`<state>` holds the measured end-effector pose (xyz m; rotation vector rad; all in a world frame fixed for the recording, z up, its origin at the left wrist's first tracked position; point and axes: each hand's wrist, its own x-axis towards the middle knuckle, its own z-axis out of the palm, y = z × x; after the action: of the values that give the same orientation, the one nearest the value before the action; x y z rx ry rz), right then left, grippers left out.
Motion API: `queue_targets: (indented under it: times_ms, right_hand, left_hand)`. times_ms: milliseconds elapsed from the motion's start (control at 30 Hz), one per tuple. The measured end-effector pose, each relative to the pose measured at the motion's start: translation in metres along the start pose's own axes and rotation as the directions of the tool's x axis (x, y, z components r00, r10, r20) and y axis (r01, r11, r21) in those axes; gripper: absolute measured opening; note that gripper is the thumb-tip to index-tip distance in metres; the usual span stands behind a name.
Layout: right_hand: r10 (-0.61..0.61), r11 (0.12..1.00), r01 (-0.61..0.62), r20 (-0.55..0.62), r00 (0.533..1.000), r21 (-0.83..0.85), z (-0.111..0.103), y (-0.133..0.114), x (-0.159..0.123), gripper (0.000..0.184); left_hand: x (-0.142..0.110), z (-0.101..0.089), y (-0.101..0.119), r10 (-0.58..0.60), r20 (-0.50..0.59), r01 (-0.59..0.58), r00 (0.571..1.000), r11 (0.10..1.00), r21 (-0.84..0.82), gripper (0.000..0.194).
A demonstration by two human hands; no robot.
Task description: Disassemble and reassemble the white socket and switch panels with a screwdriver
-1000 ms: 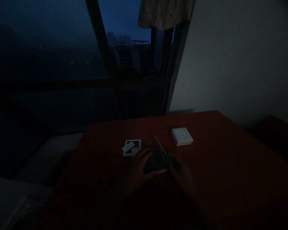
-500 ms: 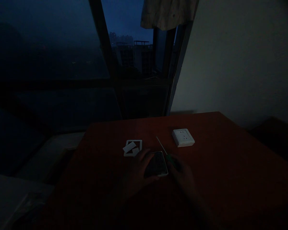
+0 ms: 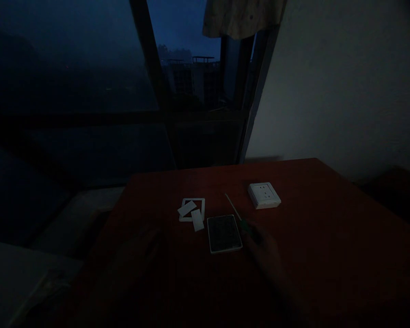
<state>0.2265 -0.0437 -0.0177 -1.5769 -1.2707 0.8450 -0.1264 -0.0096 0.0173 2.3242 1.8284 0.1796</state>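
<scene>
My right hand [image 3: 263,248] is closed around the green handle of a screwdriver [image 3: 244,225], whose thin shaft points away from me and to the left. Beside it on the table lies a square plate with a dark face and white rim [image 3: 224,233], touched by neither hand as far as I can see. My left hand [image 3: 145,246] is off to the left, dim and blurred, so its fingers cannot be made out. Between them and farther back, a white square frame [image 3: 203,203] lies flat with two white rectangular pieces [image 3: 197,220] on it.
A white socket box [image 3: 264,196] stands on the reddish-brown table [image 3: 314,218] at the back right. Behind the table are a dark-framed window [image 3: 205,117] and a pale wall [image 3: 335,91]. A short curtain [image 3: 242,18] hangs above. The room is very dark.
My left hand has let go of the dark-faced plate and moved away to the left, leaving it flat on the table. My right hand still holds the screwdriver in about the same place.
</scene>
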Motion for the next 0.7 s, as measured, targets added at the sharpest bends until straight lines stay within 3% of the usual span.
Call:
queue_targets:
  times_ms: [200, 333, 533, 600, 700]
  right_hand:
    - [0.003, 1.000, -0.003, -0.001, 1.000, -0.022, -0.002, -0.004, -0.001, 0.039]
    - [0.013, 1.000, -0.013, 0.010, 1.000, -0.028, -0.002, -0.002, -0.001, 0.040]
    - [0.029, 1.000, -0.029, 0.020, 0.999, -0.011, 0.000, 0.002, -0.001, 0.040]
    - [0.020, 1.000, -0.020, 0.019, 1.000, 0.001, 0.000, 0.002, -0.001, 0.040]
    - [0.011, 1.000, -0.012, 0.014, 1.000, 0.015, 0.001, 0.003, -0.001, 0.040]
  left_hand:
    - [0.000, 0.008, 0.001, -0.027, 0.048, 0.025, 0.999, 0.999, 0.031, 0.038]
    - [0.006, 0.009, 0.004, -0.027, 0.014, 0.027, 1.000, 0.999, 0.030, 0.035]
    - [0.015, -0.005, 0.012, 0.020, 0.014, -0.021, 1.000, 1.000, 0.007, 0.035]
    - [0.018, -0.012, 0.019, 0.031, -0.019, -0.032, 0.999, 0.998, -0.055, 0.034]
    - [0.021, -0.022, 0.038, 0.045, -0.161, -0.079, 0.986, 0.974, -0.212, 0.028]
